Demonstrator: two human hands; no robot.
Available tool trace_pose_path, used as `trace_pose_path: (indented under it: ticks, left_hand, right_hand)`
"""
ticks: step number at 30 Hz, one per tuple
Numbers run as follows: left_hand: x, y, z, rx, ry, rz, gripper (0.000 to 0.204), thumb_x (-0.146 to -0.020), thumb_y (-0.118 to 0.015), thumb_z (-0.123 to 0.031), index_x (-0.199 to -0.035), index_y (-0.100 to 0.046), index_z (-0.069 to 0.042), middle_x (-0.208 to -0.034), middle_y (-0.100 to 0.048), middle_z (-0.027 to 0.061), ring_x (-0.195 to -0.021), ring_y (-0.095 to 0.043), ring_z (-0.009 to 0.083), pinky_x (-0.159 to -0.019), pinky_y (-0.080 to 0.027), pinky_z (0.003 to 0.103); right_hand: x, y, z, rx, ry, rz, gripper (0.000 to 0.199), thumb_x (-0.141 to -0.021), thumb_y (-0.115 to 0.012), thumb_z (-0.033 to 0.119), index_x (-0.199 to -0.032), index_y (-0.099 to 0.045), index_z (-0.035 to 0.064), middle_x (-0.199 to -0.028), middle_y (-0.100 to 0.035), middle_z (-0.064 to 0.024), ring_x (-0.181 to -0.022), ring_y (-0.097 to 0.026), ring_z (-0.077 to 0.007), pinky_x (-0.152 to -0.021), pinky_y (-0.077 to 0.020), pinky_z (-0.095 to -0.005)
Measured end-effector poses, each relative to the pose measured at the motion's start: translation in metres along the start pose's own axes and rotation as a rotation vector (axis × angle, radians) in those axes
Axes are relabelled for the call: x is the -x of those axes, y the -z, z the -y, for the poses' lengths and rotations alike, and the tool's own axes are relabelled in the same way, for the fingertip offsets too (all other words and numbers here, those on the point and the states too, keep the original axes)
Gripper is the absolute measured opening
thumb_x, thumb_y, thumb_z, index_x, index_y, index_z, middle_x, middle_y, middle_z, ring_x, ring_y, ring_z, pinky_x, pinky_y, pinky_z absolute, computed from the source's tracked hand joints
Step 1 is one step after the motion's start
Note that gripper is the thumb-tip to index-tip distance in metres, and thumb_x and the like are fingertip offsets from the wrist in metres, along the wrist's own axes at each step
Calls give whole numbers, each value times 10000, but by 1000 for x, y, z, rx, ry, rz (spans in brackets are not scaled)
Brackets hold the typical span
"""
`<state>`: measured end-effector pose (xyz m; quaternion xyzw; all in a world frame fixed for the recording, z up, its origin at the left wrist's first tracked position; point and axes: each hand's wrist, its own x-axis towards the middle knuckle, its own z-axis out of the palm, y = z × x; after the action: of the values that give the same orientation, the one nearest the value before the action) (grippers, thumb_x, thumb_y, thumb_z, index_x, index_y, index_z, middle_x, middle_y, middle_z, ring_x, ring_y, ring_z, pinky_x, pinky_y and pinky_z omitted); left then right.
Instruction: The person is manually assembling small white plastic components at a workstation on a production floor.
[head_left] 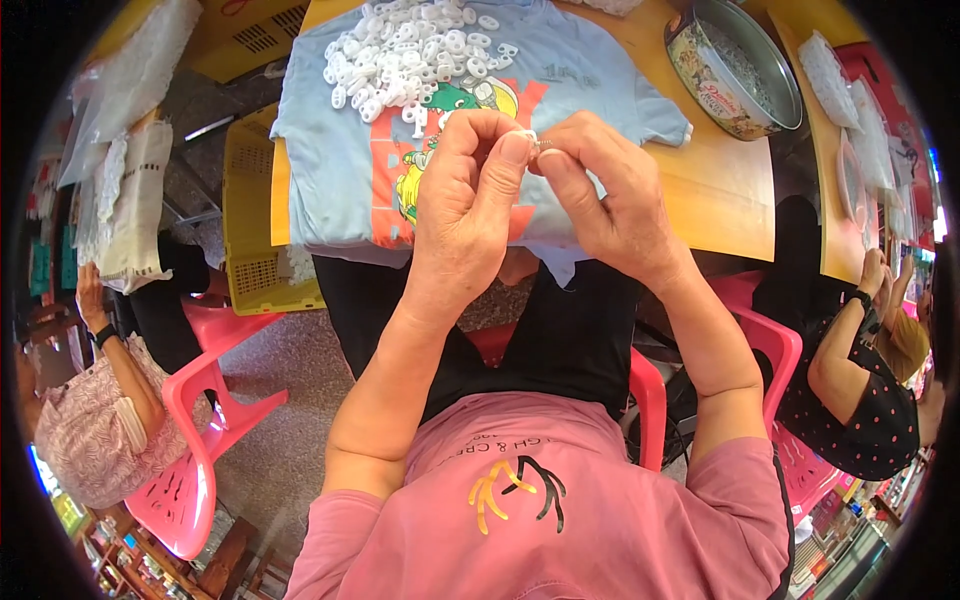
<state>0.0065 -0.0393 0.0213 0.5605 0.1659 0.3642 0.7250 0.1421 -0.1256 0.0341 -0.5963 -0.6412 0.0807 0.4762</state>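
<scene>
Above the near edge of the desk [720, 200], I see both hands raised together over a light blue shirt [330, 160] spread flat on the wood. My left hand [465, 200] has its grip pressed together, thumb and forefinger pinching a small white ring [530, 136] at the fingertips. My right hand [600, 190] meets it from the other side, its grip also closed, thumb and forefinger nipping the same piece, so the two sets of fingertips touch. The ring is tiny and mostly hidden by the fingers; I can tell only that it is white and pale like plastic.

Just beyond the hands, on the far part of the shirt, lies a heap of white rings [410, 50] of the same kind, loose and piled. The shirt carries a red printed panel with a green and yellow cartoon figure, partly hidden behind the hands.

To the right on the desk stands a round metal tin [735, 65], open, its side wall printed in cream with a floral pattern. Left of the desk sits a yellow plastic crate [255, 220] on the floor. Pink plastic chairs [200, 420] stand on either side, and another person's arm [840, 350] shows at the right.
</scene>
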Motion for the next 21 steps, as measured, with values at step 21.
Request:
trace_pose_path:
  ticks: [21]
  left_hand:
    - [2,9,8,-78,85,35,86,-1002,-558,-128,-1008,-529,-46,-851,-513,-37,-723,-423,25,-612,-362,179]
  right_hand:
    - [2,0,-4,-232,-229,118,205,-1021,-449,126,-893,-530,-13,-768,-520,-58,-658,-484,-135,-607,-414,-281]
